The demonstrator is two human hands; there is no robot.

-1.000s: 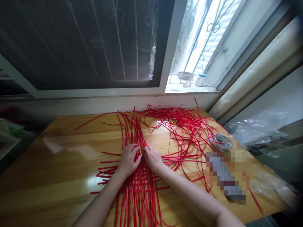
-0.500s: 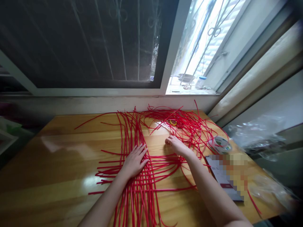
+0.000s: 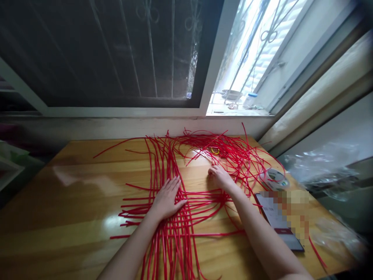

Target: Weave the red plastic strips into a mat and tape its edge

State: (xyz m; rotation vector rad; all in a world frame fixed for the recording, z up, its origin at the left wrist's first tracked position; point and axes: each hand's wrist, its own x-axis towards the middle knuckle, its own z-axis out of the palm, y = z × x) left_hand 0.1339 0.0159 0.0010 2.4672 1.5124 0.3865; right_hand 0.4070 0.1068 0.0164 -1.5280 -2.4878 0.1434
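Red strand weave (image 3: 178, 224) lies flat on the wooden table (image 3: 72, 217), middle of the near half. Long strands run near to far, cross strands run left to right; the tight grid sits under and just nearer than the left hand, loose ends stick out on all four sides.

Left hand (image 3: 168, 199): palm down on the weave, fingers extended and slightly fanned, thumb angled out to the right across the strands. Pressing flat, nothing gripped.

Right hand (image 3: 220, 177): off to the right of the weave, at the near edge of the loose red strand pile (image 3: 230, 144). Fingers curled in; can't tell if they pinch a strand or are bare, too small to see. Right forearm passes over some cross strand ends.

Pile is a tangle at the far right of the table, against the wall under the window. Yellow ring-shaped item (image 3: 215, 150) sits among it. Tape roll (image 3: 274, 179) is just right of the pile, strands over it. Flat dark-edged object (image 3: 281, 225), partly pixelated, lies nearer, beside the right forearm. Clear plastic (image 3: 323, 155) off the table's right edge
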